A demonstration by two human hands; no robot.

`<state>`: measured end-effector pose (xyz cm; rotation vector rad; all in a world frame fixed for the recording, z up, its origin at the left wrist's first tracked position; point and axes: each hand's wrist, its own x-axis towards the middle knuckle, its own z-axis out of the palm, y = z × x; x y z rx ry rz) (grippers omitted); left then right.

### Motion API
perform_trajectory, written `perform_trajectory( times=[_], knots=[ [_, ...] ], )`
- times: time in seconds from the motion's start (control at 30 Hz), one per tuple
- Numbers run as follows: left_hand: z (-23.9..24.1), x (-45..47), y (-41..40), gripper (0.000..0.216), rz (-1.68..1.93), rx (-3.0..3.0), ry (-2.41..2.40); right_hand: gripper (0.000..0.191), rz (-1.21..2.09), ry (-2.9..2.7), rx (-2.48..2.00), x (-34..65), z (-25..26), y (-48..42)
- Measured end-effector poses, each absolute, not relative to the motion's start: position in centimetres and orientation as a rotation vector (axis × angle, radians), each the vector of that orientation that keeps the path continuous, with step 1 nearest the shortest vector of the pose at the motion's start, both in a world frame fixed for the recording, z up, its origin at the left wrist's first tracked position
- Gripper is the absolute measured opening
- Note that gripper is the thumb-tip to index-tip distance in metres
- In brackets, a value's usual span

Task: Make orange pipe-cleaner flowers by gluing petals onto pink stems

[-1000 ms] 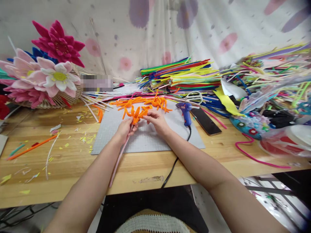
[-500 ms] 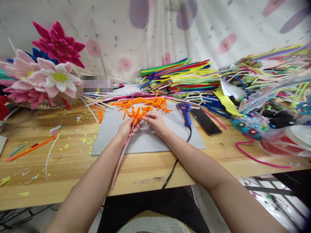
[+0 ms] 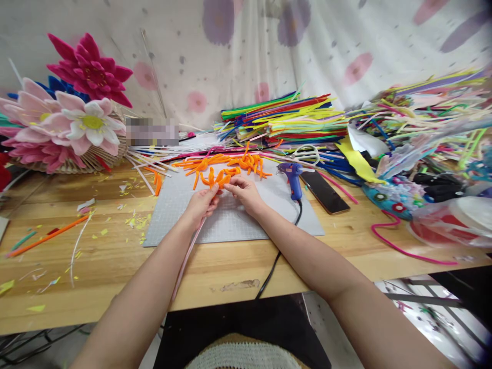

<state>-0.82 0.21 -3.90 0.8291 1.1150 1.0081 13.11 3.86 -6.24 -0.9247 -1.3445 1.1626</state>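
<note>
Top of pink stem (image 3: 187,258) hidden by left fingers (image 3: 212,201); red object (image 3: 3,171) cut by picture's left edge; pixelated patch (image 3: 152,132) unreadable.

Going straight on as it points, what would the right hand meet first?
The right hand would probably meet the orange flower piece held by the left hand; the two may be touching, though depth is unclear.

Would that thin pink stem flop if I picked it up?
Probably not much: the thin pink stem extends from the left hand with only a slight curve. It's likely light, being so slender. It might feel top-heavy if the orange petals bunched beyond that hand are joined to it; the hand hides any join.
</note>
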Motion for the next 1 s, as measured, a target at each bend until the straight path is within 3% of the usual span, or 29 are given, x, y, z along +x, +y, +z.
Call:
perform_trajectory(
  times=[0.27,0.57,0.73,0.87,1.0],
  knots=[
    [-3.9,-0.9,0.3,0.022,1.024,0.833,1.106,0.030,1.181,-1.354,-0.885,13.3,-6.5,3.8],
    [-4.2,-0.6,0.0,0.020,0.996,0.852,1.130,0.024,1.242,-1.343,-0.888,13.1,-6.7,3.7],
    [-3.1,-1.4,0.2,0.024,0.916,0.524,0.873,0.039,1.246,-1.247,-0.842,13.1,-6.7,3.8],
    [-2.6,-2.5,0.4,0.029,0.858,0.268,0.578,0.038,1.188,-1.317,-0.815,13.3,-6.6,3.9],
    [-3.0,-2.4,0.4,0.031,0.791,0.275,0.579,0.044,1.082,-1.428,-0.835,13.3,-6.5,3.8]
  ],
)
